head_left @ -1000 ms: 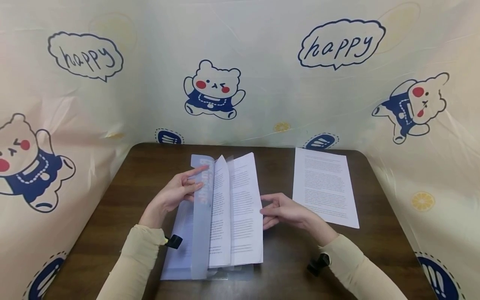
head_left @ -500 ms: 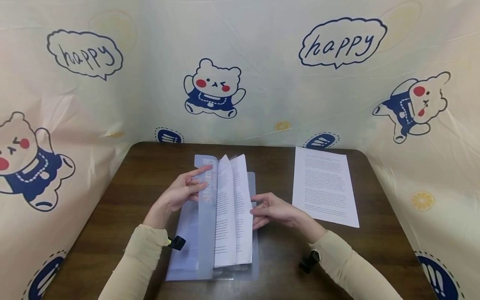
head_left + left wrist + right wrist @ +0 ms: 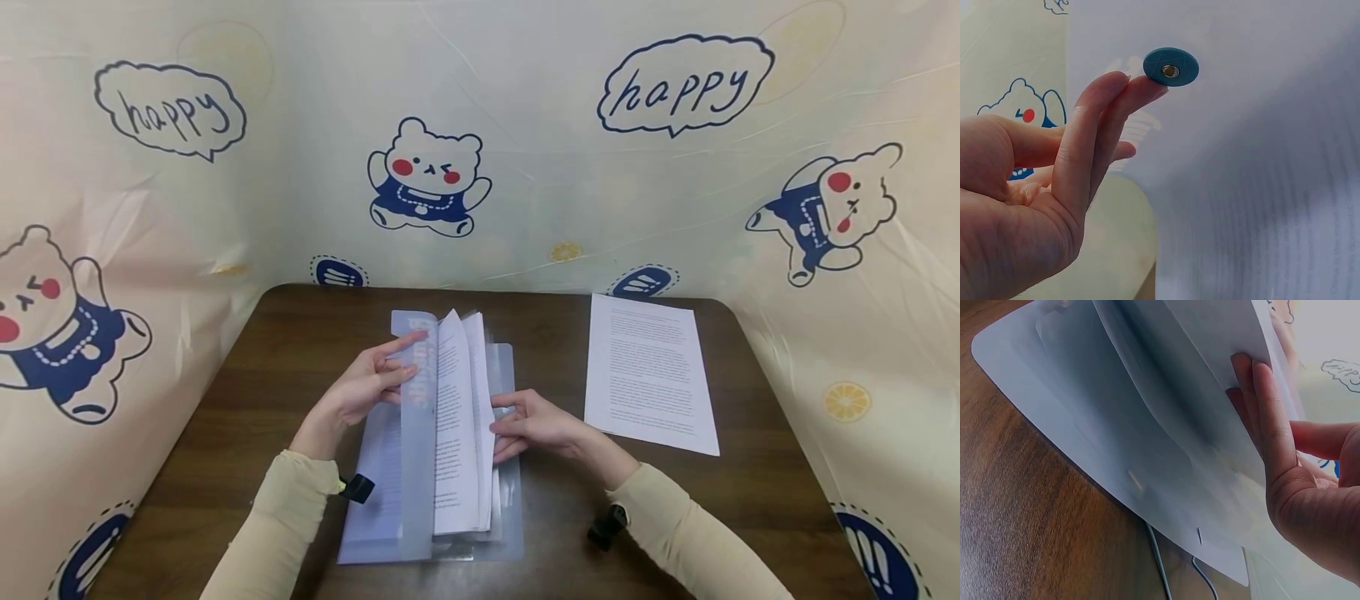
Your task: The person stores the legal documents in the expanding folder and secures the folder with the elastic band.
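A translucent bluish folder (image 3: 417,517) lies open on the table, with one part raised. In the head view my left hand (image 3: 363,383) holds that raised flap between thumb and fingers. A round teal snap button (image 3: 1171,67) sits by the fingertips in the left wrist view. My right hand (image 3: 536,425) pinches the right edge of several printed sheets (image 3: 455,433), which stand tilted up inside the folder. In the right wrist view, fingers (image 3: 1272,412) press against the back of the sheets, above clear sleeves (image 3: 1141,425) and the folder's lower cover (image 3: 1007,347).
One printed sheet (image 3: 648,375) lies alone at the right of the dark wooden table (image 3: 300,333). A patterned curtain (image 3: 540,108) with bears and "happy" bubbles surrounds the table's back and sides. Two thin grey cords (image 3: 1159,562) show below the folder in the right wrist view.
My right hand has moved left, turning the sheets further up and leftward. More of the folder's right-hand cover shows. The left hand and flap have shifted slightly right.
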### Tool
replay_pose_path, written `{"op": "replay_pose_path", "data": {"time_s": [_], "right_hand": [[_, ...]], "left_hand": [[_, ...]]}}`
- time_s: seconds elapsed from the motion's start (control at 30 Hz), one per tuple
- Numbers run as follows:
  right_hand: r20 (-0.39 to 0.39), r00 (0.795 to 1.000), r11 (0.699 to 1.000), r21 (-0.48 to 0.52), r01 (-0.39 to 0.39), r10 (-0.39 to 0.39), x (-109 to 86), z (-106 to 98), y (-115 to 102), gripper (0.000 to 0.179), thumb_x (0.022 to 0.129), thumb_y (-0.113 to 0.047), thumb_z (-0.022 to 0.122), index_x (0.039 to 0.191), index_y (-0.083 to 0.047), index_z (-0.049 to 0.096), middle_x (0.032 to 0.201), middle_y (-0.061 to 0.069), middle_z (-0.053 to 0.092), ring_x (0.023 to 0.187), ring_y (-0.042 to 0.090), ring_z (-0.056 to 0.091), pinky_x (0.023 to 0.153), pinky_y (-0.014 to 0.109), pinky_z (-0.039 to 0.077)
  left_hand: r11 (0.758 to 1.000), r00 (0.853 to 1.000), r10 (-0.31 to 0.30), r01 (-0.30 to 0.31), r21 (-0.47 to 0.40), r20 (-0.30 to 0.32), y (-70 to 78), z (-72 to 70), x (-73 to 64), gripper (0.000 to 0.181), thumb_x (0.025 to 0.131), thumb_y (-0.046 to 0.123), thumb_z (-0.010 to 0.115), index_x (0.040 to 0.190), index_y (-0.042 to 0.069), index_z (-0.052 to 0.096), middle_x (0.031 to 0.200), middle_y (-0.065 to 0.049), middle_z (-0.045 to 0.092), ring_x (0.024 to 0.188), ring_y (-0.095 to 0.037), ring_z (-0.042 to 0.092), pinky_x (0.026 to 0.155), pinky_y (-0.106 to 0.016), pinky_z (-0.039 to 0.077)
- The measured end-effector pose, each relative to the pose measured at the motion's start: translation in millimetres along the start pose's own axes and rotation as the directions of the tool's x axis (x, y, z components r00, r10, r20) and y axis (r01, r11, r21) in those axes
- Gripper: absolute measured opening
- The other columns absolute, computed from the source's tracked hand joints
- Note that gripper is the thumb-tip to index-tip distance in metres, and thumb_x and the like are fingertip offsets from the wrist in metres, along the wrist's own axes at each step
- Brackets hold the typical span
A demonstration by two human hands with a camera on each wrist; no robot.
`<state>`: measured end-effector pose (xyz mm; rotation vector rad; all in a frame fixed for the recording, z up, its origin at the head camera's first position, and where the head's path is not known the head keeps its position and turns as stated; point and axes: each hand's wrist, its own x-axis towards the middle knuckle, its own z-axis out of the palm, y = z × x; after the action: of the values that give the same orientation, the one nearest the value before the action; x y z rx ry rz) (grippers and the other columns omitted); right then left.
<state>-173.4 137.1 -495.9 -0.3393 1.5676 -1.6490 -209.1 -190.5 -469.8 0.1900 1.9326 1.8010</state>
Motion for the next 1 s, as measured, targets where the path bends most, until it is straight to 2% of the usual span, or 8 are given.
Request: {"op": "replay_pose_path", "data": {"time_s": [0.27,0.67,0.83,1.0], "right_hand": [[-0.015,1.0,1.0,0.005,-0.014,0.014,3.8,6,1,0.065,0.111,0.0,0.057,0.168,0.012,0.027,0.123,0.037,0.076,0.08,0.013,0.084,0.08,0.031,0.069],[-0.026,1.0,1.0,0.025,-0.011,0.012,11.0,12,8,0.057,0.111,0.001,0.058,0.164,0.008,0.041,0.128,0.035,0.075,0.081,0.014,0.084,0.078,0.029,0.068],[-0.042,0.999,1.0,0.021,-0.015,0.016,9.4,11,11,0.058,0.11,-0.001,0.061,0.165,0.006,0.041,0.128,0.035,0.075,0.083,0.016,0.085,0.082,0.036,0.069],[-0.051,0.999,1.0,-0.002,-0.004,0.003,-0.5,6,13,0.062,0.111,-0.004,0.062,0.167,0.003,0.038,0.132,0.033,0.075,0.089,0.02,0.085,0.089,0.043,0.068]], "left_hand": [[1.0,1.0,0.001,-0.001,0.005,-0.003,1.5,4.0,-0.4,0.067,0.112,0.011,0.062,0.173,0.018,0.037,0.07,0.006,0.066,0.059,-0.009,0.062,0.065,-0.018,0.059],[1.0,1.0,0.003,-0.003,0.008,-0.001,-0.9,3.6,-2.5,0.067,0.112,0.011,0.062,0.173,0.019,0.036,0.068,0.006,0.062,0.056,-0.008,0.057,0.061,-0.016,0.055],[1.0,1.0,0.008,-0.008,0.003,0.011,-1.6,1.5,-3.0,0.068,0.112,0.011,0.063,0.173,0.017,0.035,0.069,0.006,0.063,0.058,-0.009,0.06,0.064,-0.017,0.058],[1.0,0.999,0.013,-0.012,-0.01,0.033,-4.0,-1.3,-2.7,0.068,0.112,0.01,0.061,0.174,0.018,0.033,0.069,0.005,0.063,0.059,-0.009,0.062,0.065,-0.018,0.059]]}}
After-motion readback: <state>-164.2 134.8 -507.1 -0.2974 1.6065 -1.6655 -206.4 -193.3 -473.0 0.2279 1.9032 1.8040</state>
